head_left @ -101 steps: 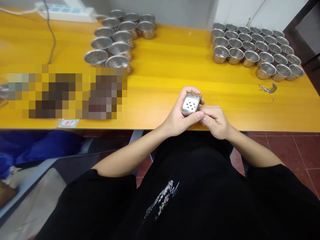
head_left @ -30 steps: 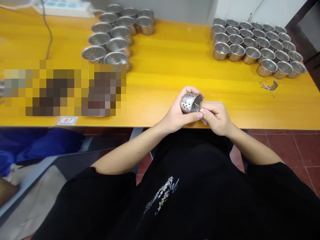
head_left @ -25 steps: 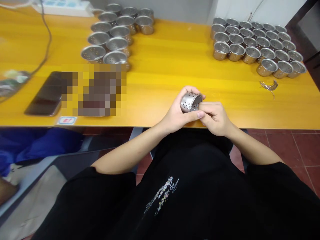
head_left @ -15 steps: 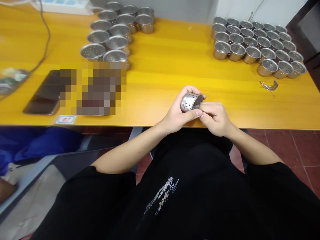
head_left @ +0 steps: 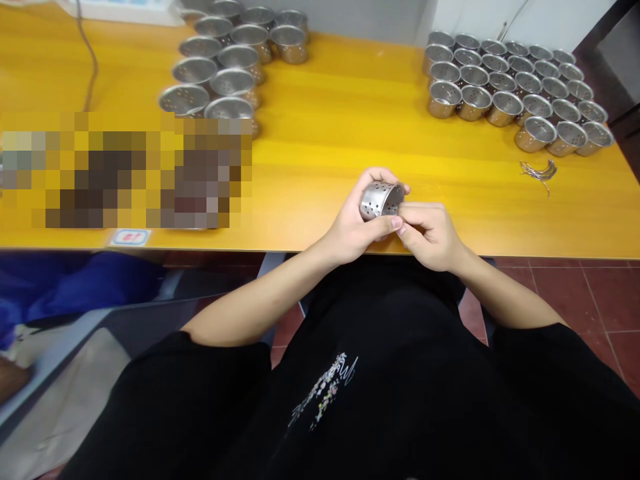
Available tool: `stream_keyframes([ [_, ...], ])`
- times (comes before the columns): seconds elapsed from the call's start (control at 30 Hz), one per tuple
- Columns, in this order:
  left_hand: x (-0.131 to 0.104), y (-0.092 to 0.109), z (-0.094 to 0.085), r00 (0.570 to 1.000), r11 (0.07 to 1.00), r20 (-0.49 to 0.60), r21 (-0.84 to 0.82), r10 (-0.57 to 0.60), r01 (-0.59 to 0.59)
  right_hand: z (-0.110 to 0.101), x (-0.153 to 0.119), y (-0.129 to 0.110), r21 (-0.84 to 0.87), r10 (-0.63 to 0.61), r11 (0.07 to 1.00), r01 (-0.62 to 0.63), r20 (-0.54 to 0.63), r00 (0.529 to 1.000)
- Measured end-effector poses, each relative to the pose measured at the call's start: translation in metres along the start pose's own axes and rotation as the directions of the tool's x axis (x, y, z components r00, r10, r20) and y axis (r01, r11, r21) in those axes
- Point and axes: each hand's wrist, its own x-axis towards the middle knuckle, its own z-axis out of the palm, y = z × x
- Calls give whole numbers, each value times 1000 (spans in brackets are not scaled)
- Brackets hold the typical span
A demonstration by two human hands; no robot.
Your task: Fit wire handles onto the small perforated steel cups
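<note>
A small perforated metal cup (head_left: pixel 375 201) lies tilted on its side above the table's front edge, its mouth facing right. Wrapped round its body is my left hand (head_left: pixel 353 223), the thumb along the lower rim. My right hand (head_left: pixel 433 233) is closed at the cup's mouth, index finger bent at the rim and thumb tip close to the left thumb. Whatever the right fingers pinch, if anything, is hidden behind them. Off to the right lies a small pile of thin bent metal wires (head_left: pixel 540 171).
Rows of similar perforated cups (head_left: pixel 505 107) stand at the back right, and more cups (head_left: pixel 234 83) at the back left. A white power strip (head_left: pixel 135 10) lies at the far left. A small label (head_left: pixel 131 237) sits near the front edge; pixelated patches cover things behind it.
The cup and both hands keep nearly the same pose, with only a slight shift of the cup's mouth. The view has moved a little.
</note>
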Motion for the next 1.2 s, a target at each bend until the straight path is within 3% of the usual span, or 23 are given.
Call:
stream_keyframes([
  [0.2, 1, -2, 0, 1000, 999, -26, 33, 12, -11, 0, -1, 0, -22, -14, 1000, 14, 3, 1000],
  [0.37, 4, -4, -5, 998, 998, 24, 36, 59, -60, -2, 2, -2, -3, -130, 992, 130, -13, 991],
  [0.73, 4, -2, -6, 997, 996, 47, 54, 68, -70, -1, 6, -6, -4, -172, 985, 172, -38, 984],
  [1.07, 4, -3, -5, 998, 997, 28, 55, 56, -58, -1, 4, -3, 23, -90, 996, 91, -42, 995],
  [1.2, 1, -7, -1, 999, 1000, 44, -30, 3, -2, 2, 1, -4, 86, -27, 996, 38, -121, 992],
])
